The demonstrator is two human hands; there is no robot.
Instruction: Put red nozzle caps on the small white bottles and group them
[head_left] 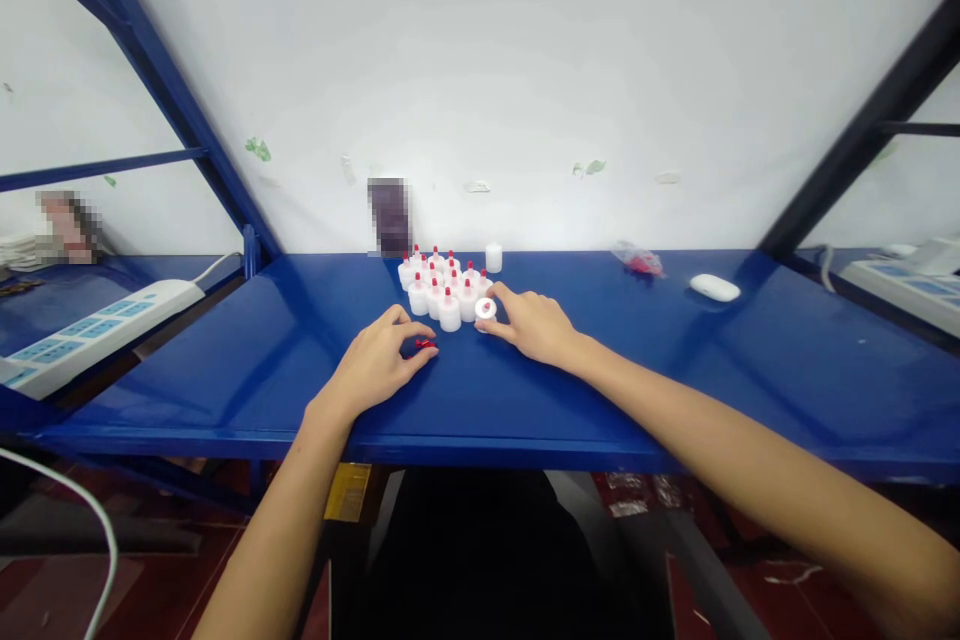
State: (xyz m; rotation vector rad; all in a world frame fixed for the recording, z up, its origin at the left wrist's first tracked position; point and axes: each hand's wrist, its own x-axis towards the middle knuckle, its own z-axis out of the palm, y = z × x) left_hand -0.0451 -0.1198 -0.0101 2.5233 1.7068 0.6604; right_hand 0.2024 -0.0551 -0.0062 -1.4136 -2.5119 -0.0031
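My right hand (pixel 541 324) grips a small white bottle with a red tip (pixel 485 312) between thumb and fingers, and the bottle leans toward me. Left of it, a tight group of white bottles with red caps (pixel 449 312) stands upright on the blue table. My left hand (pixel 381 356) is curled around a few small red caps (pixel 425 344) on the tabletop, its thumb and index fingertip apart. Part of these caps is hidden by the fingers. Behind the group, against the wall, stands one white bottle without a visible red cap (pixel 493 258).
At the back right lie a clear plastic bag with red pieces (pixel 643 262) and a white computer mouse (pixel 715 288). A blurred dark phone-like object (pixel 391 217) leans on the wall. On the left is a white power strip (pixel 105 332). Blue frame posts (pixel 161 85) flank the table (pixel 600 400).
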